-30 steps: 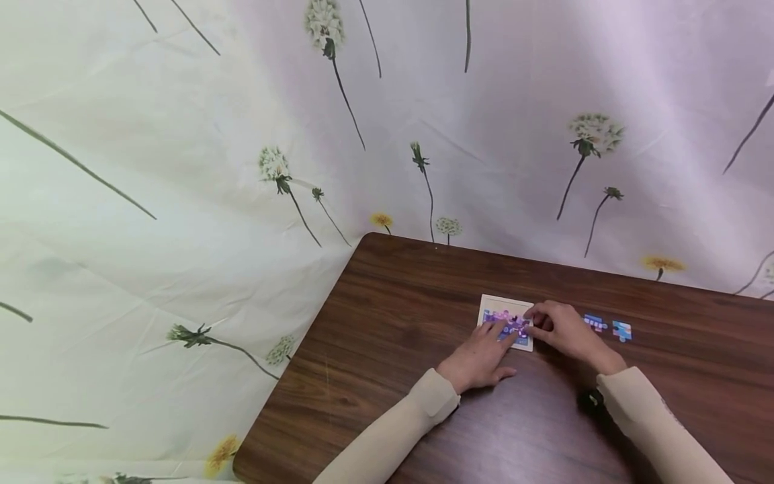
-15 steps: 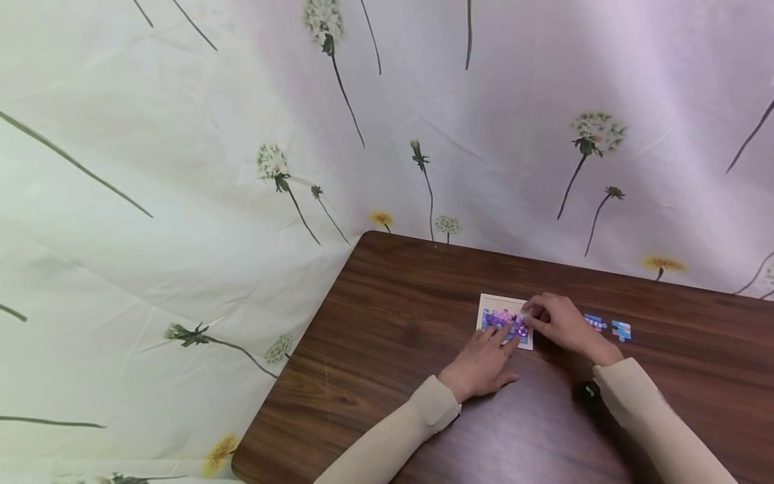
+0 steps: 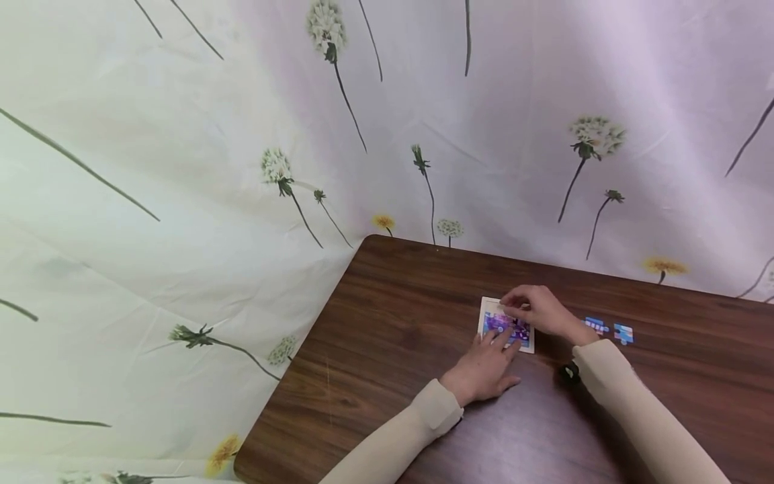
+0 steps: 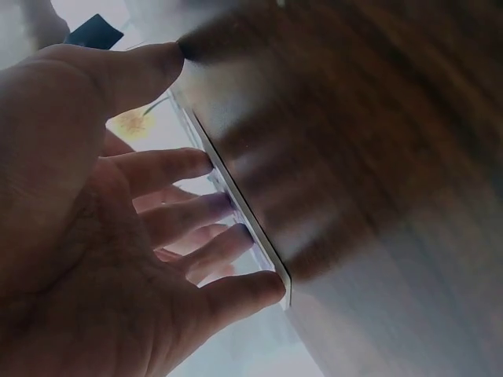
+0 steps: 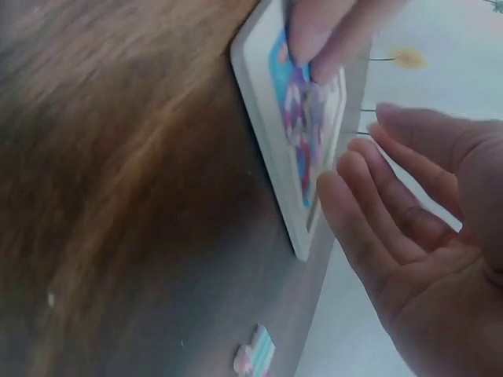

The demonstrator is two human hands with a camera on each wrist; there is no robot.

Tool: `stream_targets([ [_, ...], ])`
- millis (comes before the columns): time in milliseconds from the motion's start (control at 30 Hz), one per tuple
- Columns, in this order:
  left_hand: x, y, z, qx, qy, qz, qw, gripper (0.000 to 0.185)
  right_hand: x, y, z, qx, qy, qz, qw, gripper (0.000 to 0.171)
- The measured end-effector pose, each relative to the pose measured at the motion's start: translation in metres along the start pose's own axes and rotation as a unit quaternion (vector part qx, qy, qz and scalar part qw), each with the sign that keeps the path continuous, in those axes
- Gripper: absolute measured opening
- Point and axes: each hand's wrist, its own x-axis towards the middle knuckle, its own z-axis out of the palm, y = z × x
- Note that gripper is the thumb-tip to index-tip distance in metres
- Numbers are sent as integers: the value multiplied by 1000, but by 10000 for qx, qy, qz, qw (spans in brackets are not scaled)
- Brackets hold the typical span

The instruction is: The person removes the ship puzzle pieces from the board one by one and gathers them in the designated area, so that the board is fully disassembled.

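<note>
On the left hand [image 3: 484,370], we find the fingers spread, tips resting on the puzzle board [image 5: 275,133]. On the right hand [image 3: 538,310], we find the fingers loosely bent and apart, over its far part; we cannot confirm contact. Right of these fingers, we locate two puzzle pieces [image 3: 595,325] on the brown surface [image 3: 393,316].

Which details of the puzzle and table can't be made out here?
Head: the lower part of the puzzle picture, covered by the left hand.
Head: fine detail on the loose pieces, too small.
Head: the table's right end, cut off by the edge.
Left wrist: the puzzle picture, edge-on behind that hand.
Right wrist: the puzzle picture's detail, blurred.
</note>
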Motion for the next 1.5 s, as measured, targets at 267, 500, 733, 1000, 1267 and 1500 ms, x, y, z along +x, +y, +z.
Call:
stream_targets([
  [267, -3, 1, 0, -104, 20, 105, 9999, 68, -1, 7, 14, 142, -223, -457, 9986, 13],
  [500, -4, 0, 0, -156, 53, 120, 9998, 67, 1, 9, 15, 234, -315, -433, 9983, 15],
  [733, -3, -1, 0, -183, 87, 146, 9997, 67, 3, 12, 15, 358, -359, -338, 9981, 16],
  [1000, -3, -2, -3, -105, 145, 132, 9998, 67, 5, 10, 13, 551, -301, -316, 9975, 13],
  [1267, -4, -2, -3, -181, 63, 77, 9998, 67, 7, 12, 13, 523, -291, -79, 9982, 6],
  [1500, -4, -1, -3, -213, 52, 59, 9997, 67, 5, 9, 9, 681, -349, 71, 9970, 6],
])
